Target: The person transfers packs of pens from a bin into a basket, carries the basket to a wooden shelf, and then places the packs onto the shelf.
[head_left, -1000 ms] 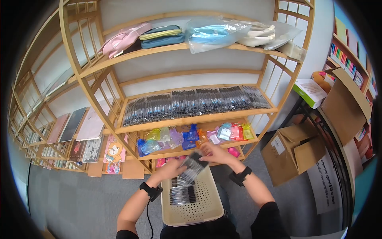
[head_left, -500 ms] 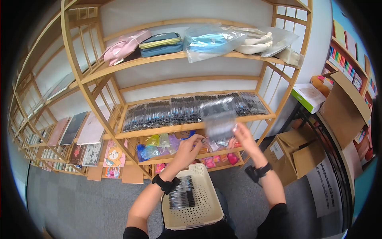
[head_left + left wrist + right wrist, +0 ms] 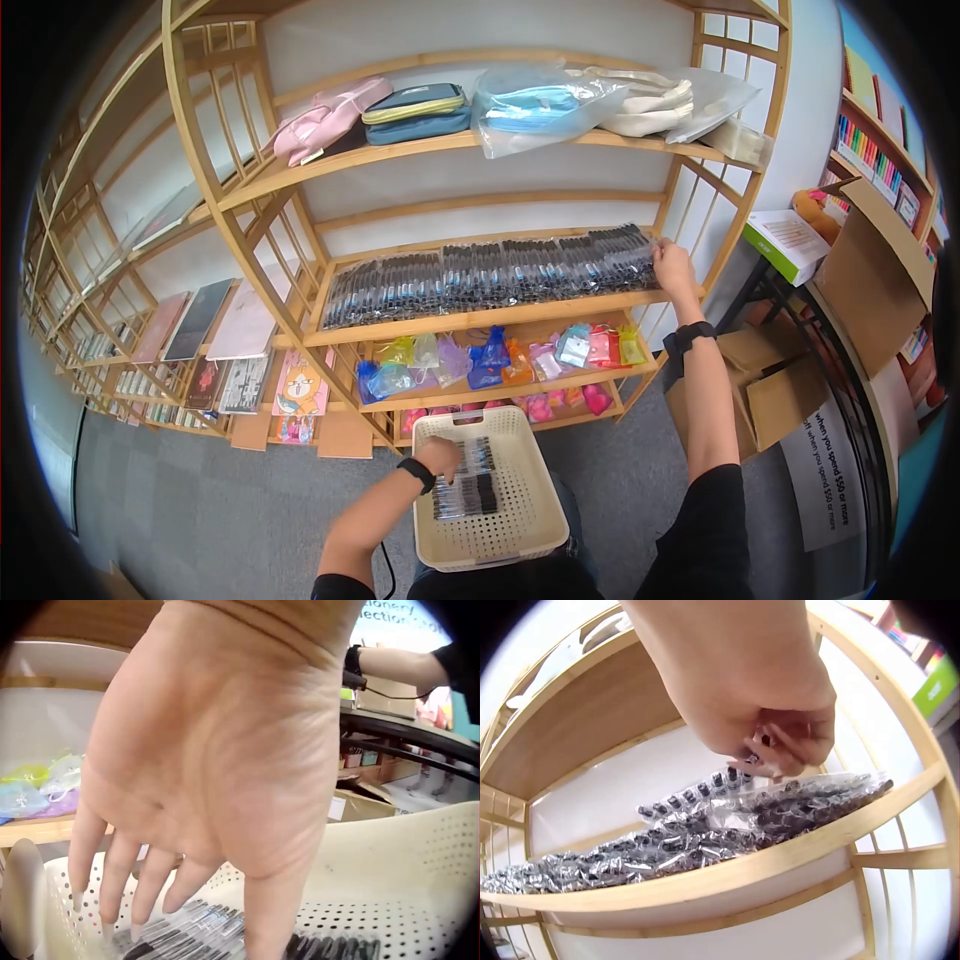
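Note:
My right hand (image 3: pixel 674 266) is at the right end of the middle shelf. Its curled fingers pinch the end of a clear pack of black-capped pens (image 3: pixel 705 793), held slightly tilted above the other packs in the right wrist view. A long row of similar pen packs (image 3: pixel 480 275) lines that shelf. Down at the cream plastic basket (image 3: pixel 548 515), my left hand (image 3: pixel 440 458) reaches in over more pen packs (image 3: pixel 465 498). The left wrist view has its fingers (image 3: pixel 154 889) extended downward and spread, fingertips close over the packs, thumb tip out of frame.
Pouches and bags, among them a blue-and-yellow case (image 3: pixel 415 115), stand on the shelf above. Small coloured drawstring bags (image 3: pixel 490 360) lie on the shelf below. A wooden shelf post (image 3: pixel 735 225) rises beside my right hand. At the right stands an open cardboard box (image 3: pixel 780 390).
My right hand has carried the pen pack from over the basket up to the shelf's right end. My left hand let go of that pack and dropped back to the basket.

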Tool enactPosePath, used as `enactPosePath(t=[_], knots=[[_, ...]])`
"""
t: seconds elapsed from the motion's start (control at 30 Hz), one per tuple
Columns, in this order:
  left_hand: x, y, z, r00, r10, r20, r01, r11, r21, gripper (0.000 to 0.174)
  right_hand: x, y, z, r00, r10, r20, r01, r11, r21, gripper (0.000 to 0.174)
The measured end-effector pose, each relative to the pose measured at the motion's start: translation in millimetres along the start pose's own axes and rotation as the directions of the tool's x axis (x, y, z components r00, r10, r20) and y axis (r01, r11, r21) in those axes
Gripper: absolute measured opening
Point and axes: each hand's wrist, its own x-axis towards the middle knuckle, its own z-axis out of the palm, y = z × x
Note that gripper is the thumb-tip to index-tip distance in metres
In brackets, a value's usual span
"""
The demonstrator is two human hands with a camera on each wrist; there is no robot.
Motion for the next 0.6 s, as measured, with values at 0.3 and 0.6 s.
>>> enactPosePath(t=[0.3,0.6], knots=[[-6,42,4,0.977,-0.143,0.159,0.112,0.975,0.190,0.056,-80,-70,-27,0.753,-0.604,-0.261,0.471,0.772,-0.427,0.020],[-72,93,-5,0.939,0.326,0.112,-0.321,0.945,-0.060,0.051,-277,-130,106,-0.066,-0.548,0.834,0.646,0.613,0.454,0.045]])
